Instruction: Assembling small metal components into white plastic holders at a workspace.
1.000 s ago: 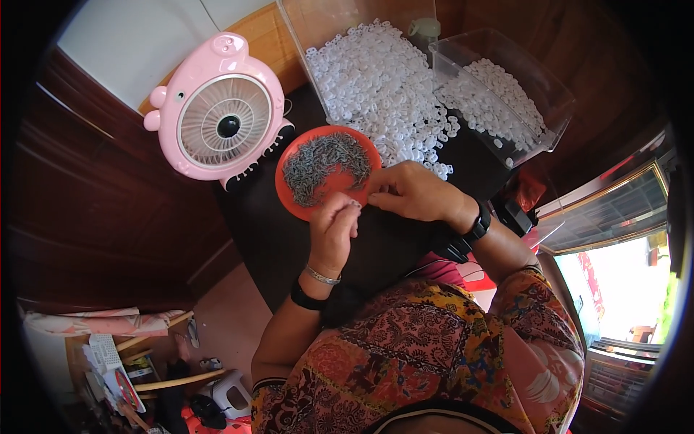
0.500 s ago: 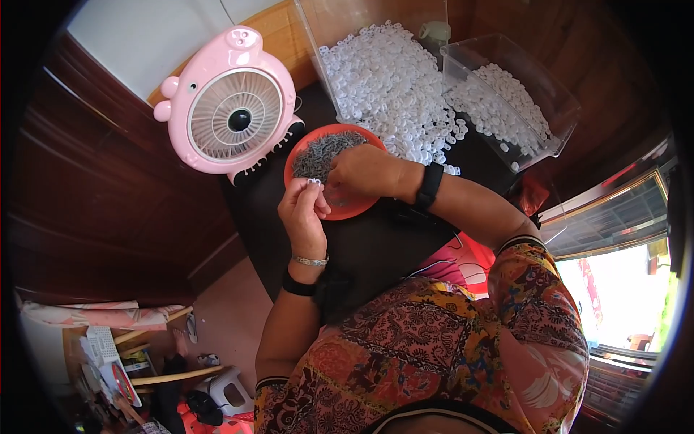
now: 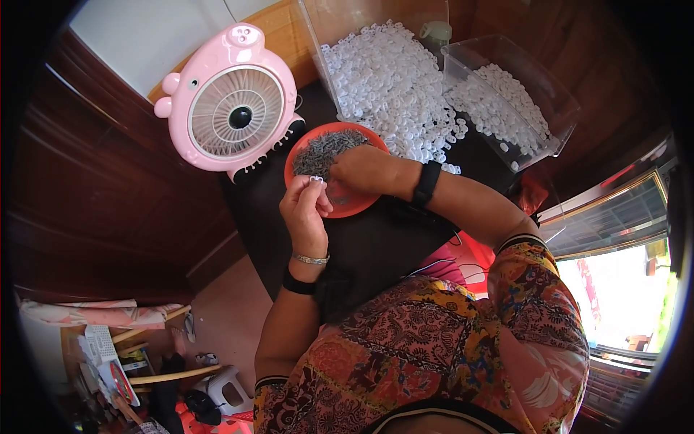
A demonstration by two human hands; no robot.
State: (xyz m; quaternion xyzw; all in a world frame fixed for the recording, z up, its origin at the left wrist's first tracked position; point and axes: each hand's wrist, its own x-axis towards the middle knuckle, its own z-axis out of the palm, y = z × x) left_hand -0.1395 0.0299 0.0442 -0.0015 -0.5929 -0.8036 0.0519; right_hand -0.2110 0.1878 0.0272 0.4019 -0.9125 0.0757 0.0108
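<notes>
Between thumb and fingertips my left hand (image 3: 305, 210) pinches a small white plastic piece (image 3: 316, 179) at the near left rim of an orange-red bowl (image 3: 346, 209). The bowl holds a heap of small grey metal pieces (image 3: 322, 151), which look like screws or nails. My right hand (image 3: 365, 170) reaches over the bowl from the right, its fingers curled down close to the metal pieces. Its fingertips are hidden, so whatever they grip does not show.
A pink pig-shaped fan (image 3: 237, 108) stands left of the bowl on the dark table (image 3: 361, 249). Behind it, a big pile of white plastic pieces (image 3: 390, 79) spills from a clear bin. Another clear bin (image 3: 557, 126) with white pieces leans at the right. Stools stand lower left.
Both hands stay at the bowl, with only slight shifts. The left hand keeps its pinch on the white plastic piece.
</notes>
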